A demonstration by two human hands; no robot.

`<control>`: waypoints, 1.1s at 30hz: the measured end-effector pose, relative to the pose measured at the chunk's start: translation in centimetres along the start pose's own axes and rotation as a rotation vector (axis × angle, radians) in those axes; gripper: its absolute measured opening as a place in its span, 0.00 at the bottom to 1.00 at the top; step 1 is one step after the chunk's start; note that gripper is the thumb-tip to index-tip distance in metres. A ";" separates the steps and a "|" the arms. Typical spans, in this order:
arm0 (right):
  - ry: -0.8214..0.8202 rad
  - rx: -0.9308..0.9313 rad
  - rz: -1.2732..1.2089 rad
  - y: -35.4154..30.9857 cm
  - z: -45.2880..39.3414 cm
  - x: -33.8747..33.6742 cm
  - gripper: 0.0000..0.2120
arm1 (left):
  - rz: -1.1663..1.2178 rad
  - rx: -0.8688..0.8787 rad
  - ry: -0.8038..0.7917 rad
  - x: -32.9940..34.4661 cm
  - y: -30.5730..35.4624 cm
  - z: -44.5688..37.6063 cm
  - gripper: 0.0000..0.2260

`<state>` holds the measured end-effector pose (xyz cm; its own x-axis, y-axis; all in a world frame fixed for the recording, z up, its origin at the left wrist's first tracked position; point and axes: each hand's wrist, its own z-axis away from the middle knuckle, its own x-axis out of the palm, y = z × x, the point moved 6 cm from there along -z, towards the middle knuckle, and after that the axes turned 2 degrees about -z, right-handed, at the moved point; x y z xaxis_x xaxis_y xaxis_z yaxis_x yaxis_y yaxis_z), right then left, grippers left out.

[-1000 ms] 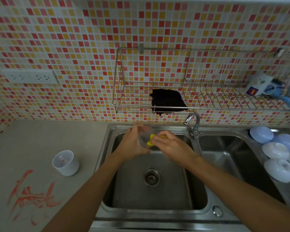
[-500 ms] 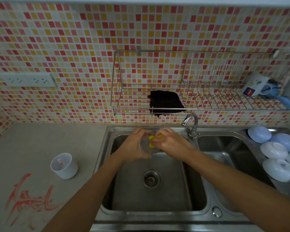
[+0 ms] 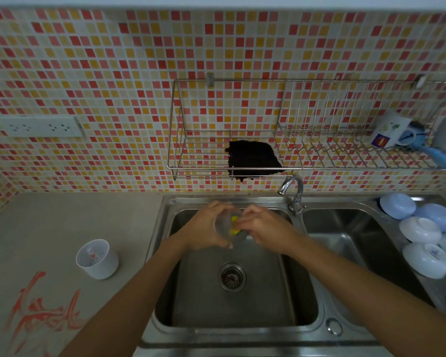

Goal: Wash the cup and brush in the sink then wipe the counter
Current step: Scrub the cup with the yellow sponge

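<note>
Head view, left hand (image 3: 204, 228) gripping clear cup (image 3: 223, 226) (yellow sponge (image 3: 234, 224) inside), right hand (image 3: 264, 229).

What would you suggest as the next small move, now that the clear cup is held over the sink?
Probably keep rubbing the yellow sponge inside the clear cup: the left hand grips it, the right hand presses the sponge in, and no water runs from the tap.

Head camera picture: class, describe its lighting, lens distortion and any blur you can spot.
Head view: dim, even light, no hard shadows, with a soft sheen on the steel sink; wide-angle lens bows the wire rack and wall tiles near the edges; the clear cup between the left hand and right hand looks smeared, the yellow sponge indistinct.
</note>
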<state>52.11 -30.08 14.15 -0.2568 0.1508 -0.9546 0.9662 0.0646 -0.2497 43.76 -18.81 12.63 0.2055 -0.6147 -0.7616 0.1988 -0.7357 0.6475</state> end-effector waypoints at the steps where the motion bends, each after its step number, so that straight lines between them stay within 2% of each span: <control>1: 0.012 -0.050 0.102 0.0 -0.2 -0.2 0.18 | 0.018 -0.014 0.006 -0.2 0.1 0.0 0.39; 6: 0.054 -0.147 0.177 -0.7 0.3 -1.1 0.18 | 0.099 -0.093 -0.022 -1.0 -0.7 -0.1 0.43; 9: 0.076 -0.164 0.220 -0.7 0.3 -0.3 0.14 | 0.185 -0.134 -0.067 -0.6 -1.2 -0.2 0.39; 11: 0.150 -0.168 0.250 -0.5 0.1 0.1 0.12 | 0.229 -0.119 -0.038 -0.5 -0.9 -0.3 0.35; 13: 0.219 -0.166 0.264 -0.7 0.0 0.2 0.12 | 0.232 -0.083 0.013 -0.5 -0.3 -0.3 0.36; 17: 0.248 -0.146 0.237 -1.1 0.2 0.2 0.14 | 0.142 -0.063 0.120 -0.3 -0.2 -0.2 0.44; 20: 0.230 -0.094 0.099 -0.9 0.2 -0.1 0.14 | 0.072 -0.041 0.170 -0.9 -0.5 -0.1 0.41; 23: 0.208 -0.063 -0.002 -1.3 0.6 0.1 0.15 | -0.156 0.021 0.212 -1.6 -0.5 0.0 0.38; 25: 0.193 -0.108 0.064 -1.6 0.8 0.6 0.17 | -0.255 0.051 0.190 -1.6 -0.3 0.0 0.38; 29: 0.213 -0.149 0.279 -0.5 -0.4 -0.2 0.17 | -0.256 0.149 0.134 -1.3 0.4 -0.2 0.38; 33: 0.266 -0.142 0.283 -0.8 -0.3 -0.7 0.19 | -0.235 0.157 0.133 -1.7 0.4 -0.2 0.38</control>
<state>51.49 -29.97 15.02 0.0032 0.4308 -0.9024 0.9914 0.1165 0.0592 43.73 -18.01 14.23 0.2975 -0.3876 -0.8725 0.1073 -0.8945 0.4340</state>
